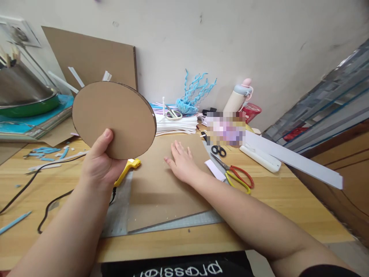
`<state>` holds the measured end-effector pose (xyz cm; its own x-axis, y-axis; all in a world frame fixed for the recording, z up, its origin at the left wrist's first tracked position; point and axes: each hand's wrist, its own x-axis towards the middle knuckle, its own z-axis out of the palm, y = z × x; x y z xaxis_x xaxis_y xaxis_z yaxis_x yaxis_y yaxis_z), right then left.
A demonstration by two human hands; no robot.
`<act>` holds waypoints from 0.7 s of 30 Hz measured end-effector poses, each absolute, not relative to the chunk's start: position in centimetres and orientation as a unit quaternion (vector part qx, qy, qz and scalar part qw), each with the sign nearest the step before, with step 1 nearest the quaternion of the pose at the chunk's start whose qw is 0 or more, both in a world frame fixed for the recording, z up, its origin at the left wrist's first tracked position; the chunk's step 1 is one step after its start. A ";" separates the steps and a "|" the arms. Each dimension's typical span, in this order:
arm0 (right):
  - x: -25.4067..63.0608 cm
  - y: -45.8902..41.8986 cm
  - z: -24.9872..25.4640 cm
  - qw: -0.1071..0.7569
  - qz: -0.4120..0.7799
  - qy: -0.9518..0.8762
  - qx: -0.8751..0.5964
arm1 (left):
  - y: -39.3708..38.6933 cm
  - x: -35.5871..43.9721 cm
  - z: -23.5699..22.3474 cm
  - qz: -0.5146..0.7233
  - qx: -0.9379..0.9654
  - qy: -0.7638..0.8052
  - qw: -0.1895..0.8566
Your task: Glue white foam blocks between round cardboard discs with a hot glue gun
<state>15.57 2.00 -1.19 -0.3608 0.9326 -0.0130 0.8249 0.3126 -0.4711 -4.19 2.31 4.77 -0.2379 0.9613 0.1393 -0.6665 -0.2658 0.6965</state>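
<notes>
A round brown cardboard disc (118, 115) is held up off the table in my left hand (100, 163), thumb across its front face and the other fingers hidden behind it. My right hand (181, 163) lies flat, fingers spread, on a rectangular cardboard sheet (161, 196). Under that sheet a grey cutting mat (115, 221) shows at the left and front edges. Behind my left hand is a yellow hot glue gun (128, 169) with a black cord. Scissors with red and yellow handles (238, 179) lie to the right of my right hand, beside a small white paper piece (215, 170).
Black-handled scissors (219, 151), a white stick-like tool (261, 158) and long white strips (300, 159) lie at the right. Behind stand blue curly stems (196, 90) and a bottle (236, 98). Blue scraps (46, 152) and a black cord (40, 173) lie left. A cardboard panel (100, 54) leans on the wall.
</notes>
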 end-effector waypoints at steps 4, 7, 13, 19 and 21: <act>14.7 0.1 -1.7 0.083 0.235 -0.855 -0.455 | 2.3 -4.2 4.7 0.744 0.273 0.268 0.548; 13.5 -4.0 -0.3 0.045 0.319 -0.927 -0.193 | 2.2 -4.2 4.8 0.742 0.270 0.271 0.551; 17.8 -6.5 1.1 0.088 0.296 -0.877 -0.367 | 2.0 -3.6 4.7 0.732 0.248 0.302 0.558; 22.1 -8.7 0.0 0.027 0.331 -0.815 -0.476 | 0.9 -1.0 3.3 0.613 0.158 0.433 0.641; 22.1 -9.5 0.5 0.055 0.430 -0.837 -0.335 | 0.4 -0.1 2.7 0.550 0.130 0.470 0.678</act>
